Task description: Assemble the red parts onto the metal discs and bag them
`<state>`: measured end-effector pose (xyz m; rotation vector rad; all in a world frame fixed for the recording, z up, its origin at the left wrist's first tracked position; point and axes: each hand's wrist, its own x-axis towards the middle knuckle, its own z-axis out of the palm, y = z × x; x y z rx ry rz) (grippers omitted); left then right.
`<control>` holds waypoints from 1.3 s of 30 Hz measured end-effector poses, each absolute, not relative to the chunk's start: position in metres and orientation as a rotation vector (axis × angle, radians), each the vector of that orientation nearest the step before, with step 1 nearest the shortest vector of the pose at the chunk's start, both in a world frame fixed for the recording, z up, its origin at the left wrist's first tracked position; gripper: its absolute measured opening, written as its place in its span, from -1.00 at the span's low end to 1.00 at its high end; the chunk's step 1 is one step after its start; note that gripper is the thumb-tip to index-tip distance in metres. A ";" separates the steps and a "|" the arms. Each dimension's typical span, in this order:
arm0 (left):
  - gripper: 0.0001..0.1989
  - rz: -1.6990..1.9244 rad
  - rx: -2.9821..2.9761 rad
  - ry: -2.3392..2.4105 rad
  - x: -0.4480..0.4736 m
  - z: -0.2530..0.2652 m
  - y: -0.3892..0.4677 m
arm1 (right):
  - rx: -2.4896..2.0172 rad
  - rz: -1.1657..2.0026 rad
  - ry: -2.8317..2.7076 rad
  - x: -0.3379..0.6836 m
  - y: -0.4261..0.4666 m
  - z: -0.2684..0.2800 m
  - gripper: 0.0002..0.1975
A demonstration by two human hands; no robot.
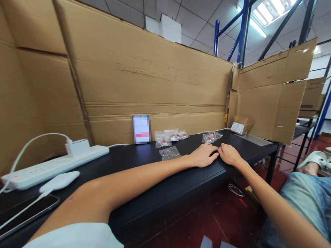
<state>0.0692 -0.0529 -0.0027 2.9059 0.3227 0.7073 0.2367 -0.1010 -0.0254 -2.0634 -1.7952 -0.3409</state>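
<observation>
My left hand (205, 155) rests on the black tabletop (155, 175) near its front edge, thumb and fingers apart, with nothing visible in it. My right hand (228, 154) is closed beside it, knuckles up, close to the left fingertips. Whatever the right fingers may hold is hidden. Just behind my hands lies a clear plastic bag (211, 137) with small red bits inside. To the left of my left wrist is a flat clear bag (169, 153). Several more clear bags (165, 137) with red bits are bunched further back.
A blurred upright card or screen (141, 129) leans on the cardboard wall (155, 75). At left are a white power strip (54, 165), a white charging puck (60, 181) and a phone (28, 213). A brown package (241, 125) sits back right. Someone's denim-clad leg (305, 199) shows at right.
</observation>
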 end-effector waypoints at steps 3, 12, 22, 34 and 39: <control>-0.73 0.681 2.918 0.355 0.069 -0.002 -0.053 | -2.019 -0.324 -1.792 0.238 -0.102 -0.026 -0.79; -0.68 0.674 3.003 0.350 0.070 -0.006 -0.048 | -1.850 -0.160 -1.823 0.245 -0.105 -0.026 -0.88; -0.60 0.655 3.063 0.508 0.068 -0.003 -0.054 | -1.901 -0.223 -1.615 0.248 -0.096 -0.031 -0.81; -0.62 0.732 2.929 0.737 0.069 -0.005 -0.045 | -1.677 -0.004 -1.648 0.244 -0.115 -0.023 -0.84; -0.62 0.700 2.861 1.208 0.070 -0.004 -0.039 | -1.663 0.009 -1.693 0.241 -0.119 -0.020 -0.89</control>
